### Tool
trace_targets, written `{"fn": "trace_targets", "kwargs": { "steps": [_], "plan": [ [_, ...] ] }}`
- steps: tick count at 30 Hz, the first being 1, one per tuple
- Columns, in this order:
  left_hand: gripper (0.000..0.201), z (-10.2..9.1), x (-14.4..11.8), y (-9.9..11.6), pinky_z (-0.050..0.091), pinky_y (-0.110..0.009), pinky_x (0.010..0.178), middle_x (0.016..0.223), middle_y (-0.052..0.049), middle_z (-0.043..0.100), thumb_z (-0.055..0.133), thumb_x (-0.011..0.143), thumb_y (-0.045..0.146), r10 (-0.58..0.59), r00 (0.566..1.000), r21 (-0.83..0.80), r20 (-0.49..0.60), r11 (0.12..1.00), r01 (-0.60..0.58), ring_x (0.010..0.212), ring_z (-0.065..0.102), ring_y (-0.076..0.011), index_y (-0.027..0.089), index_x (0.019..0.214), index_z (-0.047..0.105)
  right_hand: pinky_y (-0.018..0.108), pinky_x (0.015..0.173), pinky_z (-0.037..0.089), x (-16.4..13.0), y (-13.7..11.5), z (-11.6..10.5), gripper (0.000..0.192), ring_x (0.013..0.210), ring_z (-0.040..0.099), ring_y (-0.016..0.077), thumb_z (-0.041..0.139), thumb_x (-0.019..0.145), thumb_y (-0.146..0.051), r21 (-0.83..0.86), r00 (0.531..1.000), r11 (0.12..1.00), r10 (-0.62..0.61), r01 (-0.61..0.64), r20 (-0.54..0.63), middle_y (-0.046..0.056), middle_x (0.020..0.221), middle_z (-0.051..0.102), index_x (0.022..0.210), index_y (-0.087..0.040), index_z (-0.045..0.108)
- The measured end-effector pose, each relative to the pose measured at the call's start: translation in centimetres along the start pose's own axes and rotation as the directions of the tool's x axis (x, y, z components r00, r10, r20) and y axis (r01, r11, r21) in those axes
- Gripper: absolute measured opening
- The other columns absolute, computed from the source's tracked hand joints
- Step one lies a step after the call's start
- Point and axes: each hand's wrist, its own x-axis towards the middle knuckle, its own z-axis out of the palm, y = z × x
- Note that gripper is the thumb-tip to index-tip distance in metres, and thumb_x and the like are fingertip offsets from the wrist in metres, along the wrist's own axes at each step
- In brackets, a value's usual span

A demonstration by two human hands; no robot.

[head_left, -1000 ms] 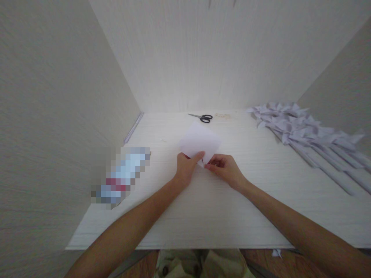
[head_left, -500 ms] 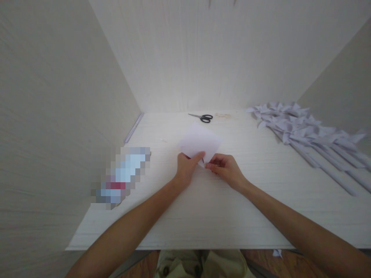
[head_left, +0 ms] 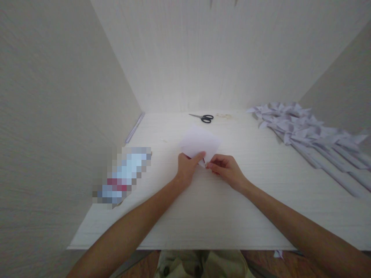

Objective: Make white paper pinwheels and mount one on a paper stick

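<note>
A square sheet of white paper [head_left: 199, 139] is held just above or on the white table, one corner pointing toward me. My left hand [head_left: 187, 165] grips its near left side, thumb on top and the other fingers underneath. At the near corner, my right hand [head_left: 223, 168] pinches the tip of the paper between thumb and forefinger. A narrow dark line shows between the two hands beside the corner; I cannot make out what it is.
Black-handled scissors [head_left: 205, 117] lie behind the paper. Several white paper pinwheels on rolled sticks [head_left: 307, 127] are piled at the right. Thin paper rolls [head_left: 135, 127] rest along the left wall, with a blurred-out object [head_left: 127, 170] nearer. A paper scrap [head_left: 278, 254] is below the front edge.
Both hands keep their hold on the paper with hardly any movement. The whole view has shifted very slightly.
</note>
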Motion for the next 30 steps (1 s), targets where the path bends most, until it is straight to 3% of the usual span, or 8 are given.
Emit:
{"fn": "trace_targets", "kwargs": {
  "steps": [6,12,17,24,30],
  "plan": [
    [0.025,-0.05,-0.09,0.09,0.044,-0.024,0.056,0.072,-0.005,0.064,0.069,0.051,0.031,0.005,1.000,0.022,0.000,1.000,-0.005,0.059,0.055,-0.0117,0.012,0.067,0.064,0.021,0.041,0.024,0.04,0.02,-0.21,0.010,0.041,0.036,0.0054,0.060,0.064,-0.024,0.031,1.000,0.999,0.009,-0.010,0.015,-0.005,0.048,0.047,0.062,-0.015,0.056],
    [0.023,-0.17,-0.15,0.12,0.042,-0.023,0.052,0.064,-0.003,0.061,0.067,0.054,0.033,0.016,0.999,0.044,0.048,0.999,-0.018,0.054,0.052,-0.0103,0.011,0.060,0.063,0.020,0.039,0.031,0.08,-0.01,-0.35,0.012,0.039,0.045,0.0052,0.062,0.064,-0.024,0.203,0.987,0.970,0.108,-0.131,0.121,-0.001,0.054,0.060,0.064,-0.014,0.055],
    [0.023,-0.15,-0.31,0.39,0.041,-0.023,0.051,0.061,-0.003,0.061,0.067,0.054,0.033,0.027,0.998,0.069,0.049,0.997,-0.030,0.052,0.051,-0.0103,0.011,0.060,0.063,0.017,0.038,0.033,0.19,0.12,-0.29,0.018,0.039,0.049,0.0043,0.064,0.065,-0.027,0.285,0.975,0.935,0.180,-0.212,0.133,0.001,0.060,0.064,0.063,-0.014,0.052],
    [0.021,-0.14,-0.30,0.37,0.041,-0.022,0.051,0.061,-0.003,0.062,0.066,0.054,0.031,0.029,0.999,0.073,0.037,0.997,-0.032,0.053,0.053,-0.0109,0.012,0.060,0.063,0.017,0.043,0.038,0.05,0.11,-0.23,0.017,0.050,0.057,0.0072,0.065,0.064,-0.024,0.220,0.975,0.956,0.165,-0.195,0.146,0.005,0.071,0.068,0.067,-0.014,0.051],
    [0.020,-0.01,-0.43,0.67,0.041,-0.023,0.051,0.062,-0.003,0.062,0.067,0.053,0.030,0.013,1.000,0.056,0.027,0.998,-0.015,0.052,0.052,-0.0104,0.012,0.060,0.062,0.020,0.043,0.037,0.02,-0.12,-0.21,0.022,0.045,0.053,0.0068,0.068,0.059,-0.022,0.204,0.978,0.961,0.162,-0.186,0.129,0.000,0.061,0.063,0.067,-0.015,0.049]
  ]
}}
